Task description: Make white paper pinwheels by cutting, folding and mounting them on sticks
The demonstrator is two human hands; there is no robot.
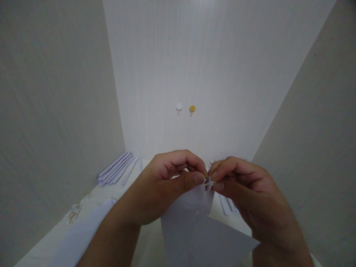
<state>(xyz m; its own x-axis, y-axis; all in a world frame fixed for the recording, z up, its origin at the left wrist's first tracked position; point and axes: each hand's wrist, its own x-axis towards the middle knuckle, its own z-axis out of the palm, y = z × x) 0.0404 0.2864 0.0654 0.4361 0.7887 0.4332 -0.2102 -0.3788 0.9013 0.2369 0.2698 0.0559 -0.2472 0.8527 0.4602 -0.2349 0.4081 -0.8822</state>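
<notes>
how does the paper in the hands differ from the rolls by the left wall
The held sheet is broad and spread out, with a pointed corner, while the paper rolls are narrow tubes. The held sheet is pinched near its top by the left hand and right hand; the paper rolls lie side by side near the left wall. Both look whitish.

The left hand (164, 189) and the right hand (250, 187) are both bare. The left forearm (119, 231) and the right forearm (280, 246) are uncovered too, as far as the view shows them. The fingers (191, 158) have rounded tips, and the left thumb (185, 182) shows skin creases at its joint.
</notes>
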